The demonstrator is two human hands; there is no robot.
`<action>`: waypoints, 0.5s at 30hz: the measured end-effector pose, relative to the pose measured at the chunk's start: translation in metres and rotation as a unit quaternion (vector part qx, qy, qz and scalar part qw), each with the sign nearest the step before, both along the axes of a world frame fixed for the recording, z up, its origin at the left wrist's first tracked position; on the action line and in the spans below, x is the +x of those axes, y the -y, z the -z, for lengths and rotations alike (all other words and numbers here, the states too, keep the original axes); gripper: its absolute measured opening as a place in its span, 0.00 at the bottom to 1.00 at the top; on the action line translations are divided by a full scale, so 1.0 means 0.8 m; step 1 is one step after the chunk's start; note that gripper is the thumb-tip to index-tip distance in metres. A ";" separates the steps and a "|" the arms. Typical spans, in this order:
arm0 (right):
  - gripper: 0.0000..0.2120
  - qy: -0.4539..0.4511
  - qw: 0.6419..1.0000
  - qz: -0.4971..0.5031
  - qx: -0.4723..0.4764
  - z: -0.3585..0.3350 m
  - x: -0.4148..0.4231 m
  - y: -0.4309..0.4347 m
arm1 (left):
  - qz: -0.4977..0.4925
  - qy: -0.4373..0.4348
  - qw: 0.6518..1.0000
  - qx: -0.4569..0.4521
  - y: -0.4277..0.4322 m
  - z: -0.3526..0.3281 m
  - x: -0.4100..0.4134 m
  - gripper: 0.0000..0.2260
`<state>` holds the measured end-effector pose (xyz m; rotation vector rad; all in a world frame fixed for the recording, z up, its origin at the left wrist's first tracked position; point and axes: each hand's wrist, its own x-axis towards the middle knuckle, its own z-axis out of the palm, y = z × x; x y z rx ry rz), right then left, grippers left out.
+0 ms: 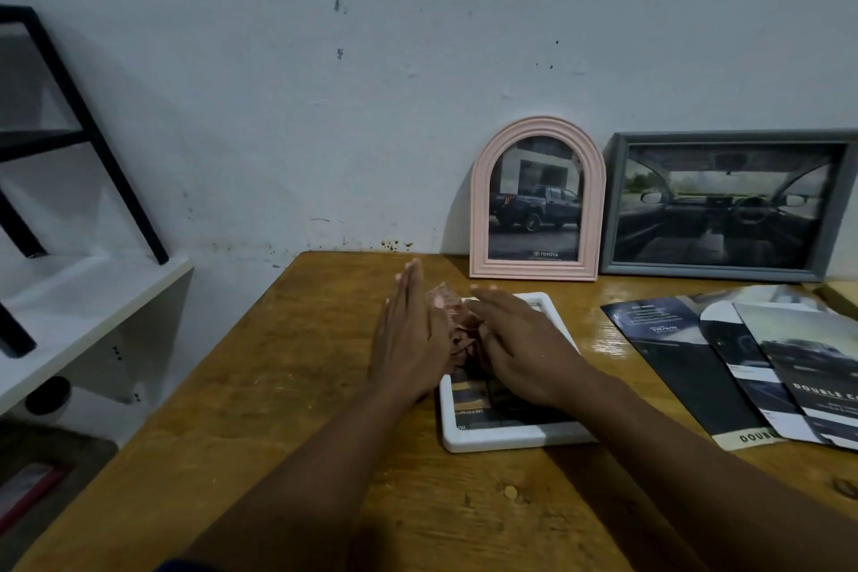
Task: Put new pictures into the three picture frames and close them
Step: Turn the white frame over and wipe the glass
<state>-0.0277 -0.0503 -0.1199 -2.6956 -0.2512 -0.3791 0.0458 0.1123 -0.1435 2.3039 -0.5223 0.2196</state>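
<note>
Reaching in from the bottom edge, two bare forearms crossing the wooden table toward a white frame lying flat near its middle. Left hand standing on edge just left of the frame, fingers straight and pressed together, holding nothing. Right hand spreading palm-down over the frame's face, fingers extended and slightly apart, gripping nothing — resting on or just above the picture; contact hard to tell. Showing between the two hands, a blurred pinkish smear, too unclear to name. Peeking out below the right palm, a dark printed picture inside the white frame. Leaning upright against the wall behind — a pink arched frame holding a pickup-truck picture, and just right of it a grey rectangular frame showing a car interior. Lying fanned on the table to the right, several car brochures. Standing at far left, a white shelf with black metal legs.
</note>
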 end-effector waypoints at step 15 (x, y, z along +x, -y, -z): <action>0.19 -0.070 0.983 0.102 -0.136 -0.006 0.058 0.025 | 0.036 0.026 0.978 0.206 -0.004 -0.004 -0.039 0.30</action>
